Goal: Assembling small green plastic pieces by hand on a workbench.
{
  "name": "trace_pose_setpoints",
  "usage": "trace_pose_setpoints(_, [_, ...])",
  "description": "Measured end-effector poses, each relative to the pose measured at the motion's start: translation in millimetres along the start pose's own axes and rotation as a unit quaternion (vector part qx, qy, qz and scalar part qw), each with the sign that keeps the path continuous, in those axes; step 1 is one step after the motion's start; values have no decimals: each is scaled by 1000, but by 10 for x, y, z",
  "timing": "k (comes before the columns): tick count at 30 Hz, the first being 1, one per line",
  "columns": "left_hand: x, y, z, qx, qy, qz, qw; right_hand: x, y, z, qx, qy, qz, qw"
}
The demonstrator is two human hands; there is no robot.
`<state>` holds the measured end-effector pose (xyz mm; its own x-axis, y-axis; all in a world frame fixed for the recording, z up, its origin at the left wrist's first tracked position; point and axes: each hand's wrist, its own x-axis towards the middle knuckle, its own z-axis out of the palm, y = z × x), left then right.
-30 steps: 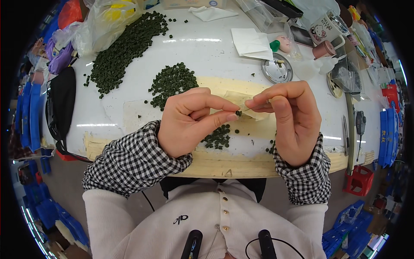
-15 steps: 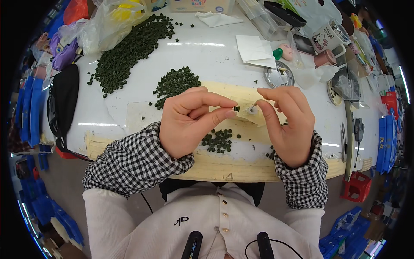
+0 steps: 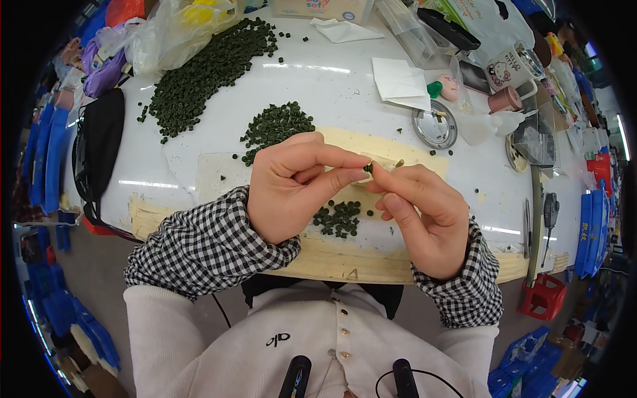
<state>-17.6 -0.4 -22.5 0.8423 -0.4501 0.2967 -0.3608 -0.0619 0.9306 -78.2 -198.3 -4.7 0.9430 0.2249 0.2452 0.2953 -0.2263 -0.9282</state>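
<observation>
My left hand point(image 3: 292, 182) pinches a small dark green piece point(image 3: 368, 168) between thumb and forefinger, above the yellowish sheet point(image 3: 348, 140). The outstretched forefinger of my right hand point(image 3: 424, 215) meets the piece at its right side. The right thumb is apart from that forefinger, and the other right fingers are partly curled. Just behind the right hand a short tan tip point(image 3: 399, 163) sticks up; its lower part is hidden. Below the hands lies a small heap of round dark green pieces point(image 3: 340, 219). A larger heap of green pieces point(image 3: 275, 129) is beyond my left hand.
The largest pile of green pieces point(image 3: 206, 83) stretches to the far left beside a clear plastic bag point(image 3: 159, 53). A black pouch point(image 3: 103, 149) lies left. At right are a round metal lid point(image 3: 434, 126), napkins point(image 3: 400, 79), a mug point(image 3: 507, 69), tweezers point(image 3: 527, 229) and a screwdriver-like tool point(image 3: 550, 212).
My right hand has moved left, from beside the white spot with the tan tip to the green piece. My left hand keeps its pinch. The view has shifted slightly.
</observation>
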Motion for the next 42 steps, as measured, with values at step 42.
trace_pose_setpoints(42, [28, 5, -56, 32, -22, 44, 998, -2, 40, -35, 74, -31, 5, 997])
